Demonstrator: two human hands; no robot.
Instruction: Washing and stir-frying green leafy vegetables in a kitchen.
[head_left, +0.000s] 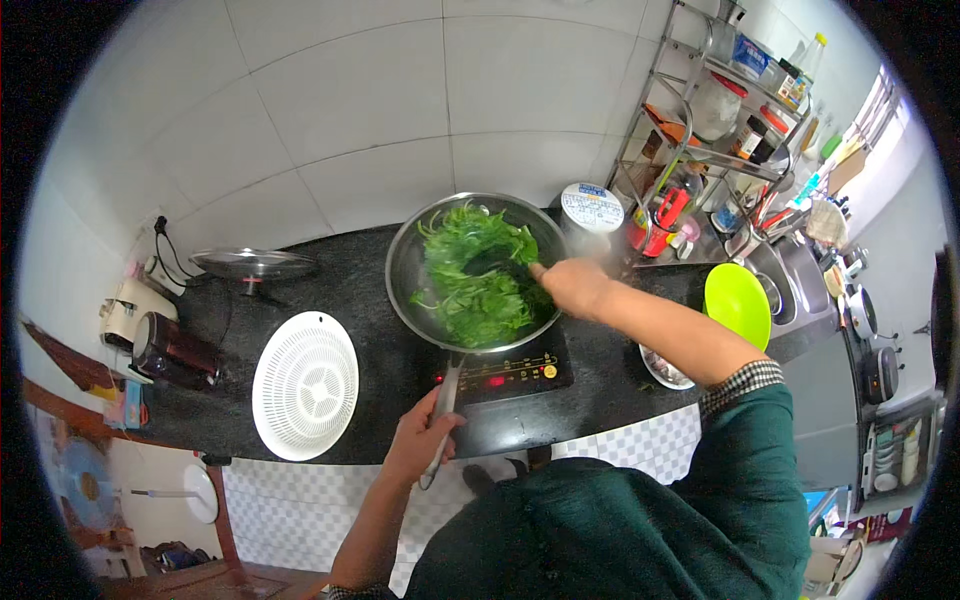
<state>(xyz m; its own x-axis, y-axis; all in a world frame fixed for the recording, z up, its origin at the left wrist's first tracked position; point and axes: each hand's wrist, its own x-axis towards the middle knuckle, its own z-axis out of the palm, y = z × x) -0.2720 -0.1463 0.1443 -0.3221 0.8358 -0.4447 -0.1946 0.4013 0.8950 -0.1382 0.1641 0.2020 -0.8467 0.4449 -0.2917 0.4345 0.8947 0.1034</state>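
Observation:
Leafy greens (480, 311) fill much of a metal frying pan (403, 270), which stands on a black induction cooktop (551, 356) with lit red indicators. My left hand (420, 435) grips the pan's long handle (448, 394) near its outer end. Over the pan's right side, my right hand (577, 289) is closed around a dark cooking utensil (487, 260), probably a spatula. The utensil's head is blurred and partly buried in the greens. Steam or blur softens the area just right of the pan.
Left of the pan are a white plastic colander (300, 382) and a glass lid (251, 264). An instant noodle tub (592, 208) stands behind right. Under my right forearm lies a partly hidden bowl (660, 369), beside a lime-green bowl (737, 304). A metal rack (739, 161) holds jars near the sink (802, 274).

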